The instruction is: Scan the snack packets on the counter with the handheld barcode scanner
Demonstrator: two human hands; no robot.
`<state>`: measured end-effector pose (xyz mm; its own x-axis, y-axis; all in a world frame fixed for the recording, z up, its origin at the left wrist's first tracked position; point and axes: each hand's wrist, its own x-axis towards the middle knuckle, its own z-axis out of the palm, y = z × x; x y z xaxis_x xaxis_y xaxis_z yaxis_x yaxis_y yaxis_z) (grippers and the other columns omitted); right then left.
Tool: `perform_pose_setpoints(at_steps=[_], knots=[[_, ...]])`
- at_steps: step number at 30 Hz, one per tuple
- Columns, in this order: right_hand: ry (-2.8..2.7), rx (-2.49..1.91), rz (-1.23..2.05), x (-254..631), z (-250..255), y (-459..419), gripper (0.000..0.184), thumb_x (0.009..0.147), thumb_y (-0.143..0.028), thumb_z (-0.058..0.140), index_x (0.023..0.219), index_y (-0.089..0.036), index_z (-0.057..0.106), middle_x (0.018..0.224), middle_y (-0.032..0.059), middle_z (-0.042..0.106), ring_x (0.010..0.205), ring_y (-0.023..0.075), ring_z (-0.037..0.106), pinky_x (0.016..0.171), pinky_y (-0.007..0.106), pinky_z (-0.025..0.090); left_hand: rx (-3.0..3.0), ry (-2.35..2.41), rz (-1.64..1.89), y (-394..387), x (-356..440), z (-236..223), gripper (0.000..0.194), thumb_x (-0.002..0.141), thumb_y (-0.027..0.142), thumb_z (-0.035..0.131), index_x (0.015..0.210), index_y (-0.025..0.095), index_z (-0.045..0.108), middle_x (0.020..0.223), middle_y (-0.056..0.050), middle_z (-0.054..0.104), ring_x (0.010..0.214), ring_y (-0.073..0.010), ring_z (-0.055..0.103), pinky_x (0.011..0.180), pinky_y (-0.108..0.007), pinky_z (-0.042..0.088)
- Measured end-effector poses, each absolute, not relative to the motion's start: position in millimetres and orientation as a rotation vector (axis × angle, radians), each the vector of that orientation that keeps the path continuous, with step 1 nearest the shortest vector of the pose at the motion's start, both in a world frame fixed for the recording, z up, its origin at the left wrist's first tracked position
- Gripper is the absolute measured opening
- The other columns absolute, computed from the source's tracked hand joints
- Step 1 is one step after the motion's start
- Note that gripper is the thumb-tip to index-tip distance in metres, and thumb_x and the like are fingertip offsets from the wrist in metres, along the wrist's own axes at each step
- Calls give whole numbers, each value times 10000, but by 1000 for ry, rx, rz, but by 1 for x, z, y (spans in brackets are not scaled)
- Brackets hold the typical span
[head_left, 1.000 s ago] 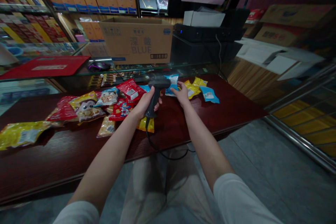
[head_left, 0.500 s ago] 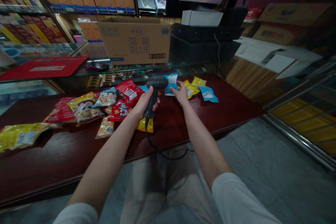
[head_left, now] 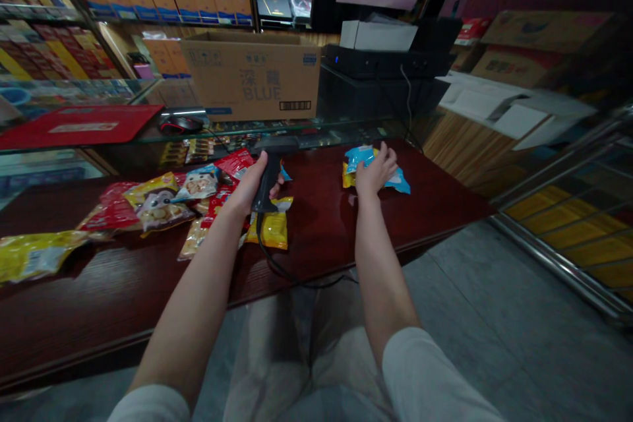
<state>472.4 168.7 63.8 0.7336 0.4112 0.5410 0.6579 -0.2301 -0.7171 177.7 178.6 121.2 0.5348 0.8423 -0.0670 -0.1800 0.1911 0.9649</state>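
Left hand (head_left: 251, 186) clamped around a black handheld barcode scanner (head_left: 268, 179), right hand (head_left: 374, 173) over a blue snack packet (head_left: 357, 157) atop a yellow packet (head_left: 349, 179), cannot tell if its fingers grip, dark-red tabletop (head_left: 319, 217) beneath, snack bags (head_left: 165, 206) heaped leftward.

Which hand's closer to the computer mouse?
Left. The left hand, gripping the scanner, is nearer the camera than the computer mouse and to its right; the right hand is much farther right, at a blue packet.
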Motion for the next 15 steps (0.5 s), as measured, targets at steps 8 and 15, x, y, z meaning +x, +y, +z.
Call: perform_pose_setpoints(at_steps=[8,15], knots=[[-1524,-1498,-36,408,72,172,312,876,-212,523,1169,-181,627,1216,149,617,1208,284,547,1089,463,400,1115,748,928,189,159,125,613,875,752,486,793,156,602,516,-12,560,345,-81,458,337,-201,351],[-1564,-1649,620,343,47,196,592,831,-431,723,1322,-148,553,1173,147,723,1053,286,656,1001,437,452,1076,777,1023,194,157,123,581,894,706,512,934,135,608,599,-7,612,355,-61,444,349,-189,362]])
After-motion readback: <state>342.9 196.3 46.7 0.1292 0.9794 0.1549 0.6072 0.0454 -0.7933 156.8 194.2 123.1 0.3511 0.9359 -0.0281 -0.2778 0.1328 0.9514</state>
